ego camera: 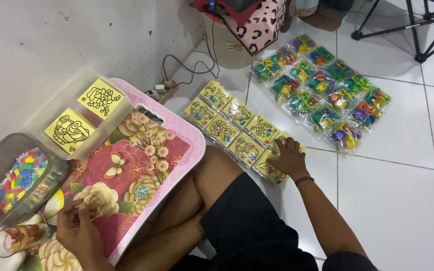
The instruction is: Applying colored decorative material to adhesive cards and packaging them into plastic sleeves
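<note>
The right hand (290,158) reaches out to the person's right and lies palm-down on the floor (403,200), fingers spread flat over the near end of a row of yellow picture packets (237,128). The packet under it (272,170) is pressed, not pinched; the grip is wide and encloses nothing. The row runs away from that hand, up and to the left, so its long axis slants across the tiles toward the wall. Beyond it, well apart, lie bags of coloured pieces (322,85).

The left hand (79,226) rests on the flowered lap tray (141,165), fingers curled close near a flower print; whether it pinches something small I cannot tell. Just beside it stand a clear tub of coloured bits (18,178) and a clear box with yellow cards (81,113). The right hand is far nearer the packets.
</note>
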